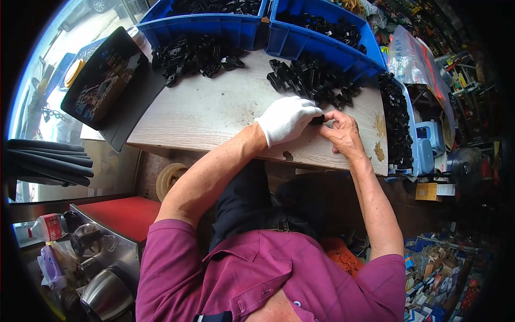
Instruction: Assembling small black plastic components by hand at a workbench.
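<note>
My left hand (289,119), in a white knit glove, is closed around one end of a small black plastic part (317,120) over the right side of the pale wooden table (214,115). My bare right hand (343,131) pinches toward the other end of the same part, thumb and forefinger bent close together. Much of the part is hidden by the fingers. Just beyond both hands lies a loose heap of similar black plastic parts (314,80). A second heap of black parts (196,56) rests farther left on the table.
Two blue bins, one at far left (198,27) and one at far right (327,45), hold more black parts. A tablet in a dark case (107,75) leans at the table's left. A light-blue crate (409,129) of black parts stands beyond the right edge. A steel kettle (107,292) sits lower left.
</note>
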`<state>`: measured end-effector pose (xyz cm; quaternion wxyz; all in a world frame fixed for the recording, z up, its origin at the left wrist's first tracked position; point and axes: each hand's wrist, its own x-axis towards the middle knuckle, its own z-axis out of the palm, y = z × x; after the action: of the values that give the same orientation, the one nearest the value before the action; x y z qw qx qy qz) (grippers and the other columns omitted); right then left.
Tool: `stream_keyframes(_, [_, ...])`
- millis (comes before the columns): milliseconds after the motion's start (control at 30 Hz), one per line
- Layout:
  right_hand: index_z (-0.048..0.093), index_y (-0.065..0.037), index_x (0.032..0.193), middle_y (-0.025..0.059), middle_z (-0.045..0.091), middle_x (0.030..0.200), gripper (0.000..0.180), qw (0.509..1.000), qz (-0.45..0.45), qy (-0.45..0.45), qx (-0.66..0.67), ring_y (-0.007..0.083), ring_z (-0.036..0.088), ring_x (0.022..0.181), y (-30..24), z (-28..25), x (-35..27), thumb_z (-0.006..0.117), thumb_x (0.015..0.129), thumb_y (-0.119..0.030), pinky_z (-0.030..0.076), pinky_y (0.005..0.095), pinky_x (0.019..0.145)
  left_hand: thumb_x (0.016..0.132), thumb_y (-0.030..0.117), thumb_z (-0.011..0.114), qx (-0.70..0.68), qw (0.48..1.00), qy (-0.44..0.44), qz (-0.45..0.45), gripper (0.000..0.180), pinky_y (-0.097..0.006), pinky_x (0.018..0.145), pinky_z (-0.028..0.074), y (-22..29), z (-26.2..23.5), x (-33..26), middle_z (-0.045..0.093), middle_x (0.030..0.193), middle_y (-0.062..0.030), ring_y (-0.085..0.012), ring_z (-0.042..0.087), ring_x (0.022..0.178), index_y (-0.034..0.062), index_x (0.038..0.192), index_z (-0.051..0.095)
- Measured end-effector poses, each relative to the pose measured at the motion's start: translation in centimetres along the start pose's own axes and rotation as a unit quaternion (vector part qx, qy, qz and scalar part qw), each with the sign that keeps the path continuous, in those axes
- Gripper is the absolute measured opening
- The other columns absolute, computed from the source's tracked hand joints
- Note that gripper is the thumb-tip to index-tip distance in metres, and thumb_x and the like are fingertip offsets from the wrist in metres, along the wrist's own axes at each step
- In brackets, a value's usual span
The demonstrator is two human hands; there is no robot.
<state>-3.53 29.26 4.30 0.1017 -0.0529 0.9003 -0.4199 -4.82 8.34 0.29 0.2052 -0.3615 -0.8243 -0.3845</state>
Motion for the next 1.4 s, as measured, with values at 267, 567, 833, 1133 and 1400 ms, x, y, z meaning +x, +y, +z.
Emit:
stream_keyframes(267, [0.072,-0.004,0.1,-0.0046,0.046,0.049,0.023,0.999,0.012,-0.004,0.037,0.005,0.042,0.04,0.1,-0.1,-0.1,0.074,0.08,-0.017,0.04,0.0251,0.036,0.088,0.007,0.063,0.015,0.999,-0.044,0.019,0.028,-0.04,0.09,0.055,-0.6,-0.1,0.2,0.072,0.11,-0.0115,-0.0326,0.067,0.102,0.0094,0.113,0.075])
stream_keyframes(567, [0.072,-0.004,0.112,-0.0102,0.039,0.053,0.028,0.999,-0.002,-0.008,0.053,0.0008,0.038,0.043,0.0,-0.3,-0.4,0.071,0.085,-0.01,0.035,0.0205,0.036,0.088,0.008,0.066,0.026,0.995,-0.074,0.064,0.025,-0.04,0.09,0.055,-1.0,-0.3,0.5,0.072,0.116,-0.0115,-0.0318,0.067,0.105,0.0067,0.112,0.075])
stream_keyframes(833, [0.072,-0.008,0.116,-0.0057,0.044,0.054,0.034,0.999,0.014,-0.016,0.04,0.0045,0.04,0.045,-0.3,-0.1,0.1,0.073,0.082,-0.014,0.041,0.0245,0.036,0.086,0.014,0.066,0.131,0.987,-0.072,0.062,0.033,-0.042,0.092,0.055,0.4,-0.8,-0.4,0.072,0.119,-0.0098,-0.031,0.066,0.11,0.0078,0.119,0.071])
stream_keyframes(1133, [0.066,-0.001,0.106,-0.0073,0.045,0.056,0.033,0.99,0.031,0.016,0.134,0.0032,0.044,0.044,1.3,-0.9,-1.3,0.081,0.086,-0.022,0.043,0.0222,0.038,0.084,0.01,0.073,0.205,0.958,0.183,-0.084,0.036,-0.042,0.09,0.052,0.6,-5.7,-2.6,0.069,0.114,-0.0126,-0.0348,0.063,0.104,0.0086,0.119,0.067])
stream_keyframes(1400, [0.061,-0.004,0.105,-0.0028,0.047,0.049,0.034,0.928,0.132,0.134,0.321,0.0116,0.054,0.042,3.4,-4.3,-0.4,0.081,0.086,-0.023,0.059,0.0346,0.045,0.088,0.017,0.066,0.46,0.856,0.126,-0.201,0.014,-0.043,0.069,0.055,-7.2,-11.0,-6.9,0.067,0.102,-0.0073,-0.0317,0.064,0.088,0.0114,0.101,0.069])
